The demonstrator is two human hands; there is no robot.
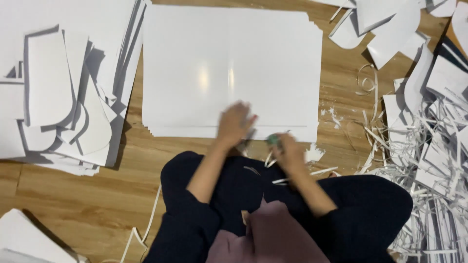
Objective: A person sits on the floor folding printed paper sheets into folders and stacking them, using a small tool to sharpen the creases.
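A small green tool (273,140) is clenched in the right hand (288,152), just at the near edge of a stack of large white sheets (229,63); what kind of tool it is cannot be told through the blur. The left hand (235,124) is laid flat and open on that near edge, nothing being gripped by it, with the fingers spread over the paper. The stack is set on a wooden floor (83,195), directly ahead of the crossed legs in dark trousers (360,204). To the left, a pile of cut white shapes (58,97) is seen, and to the right the floor is littered with thin paper strips and offcuts (429,146).
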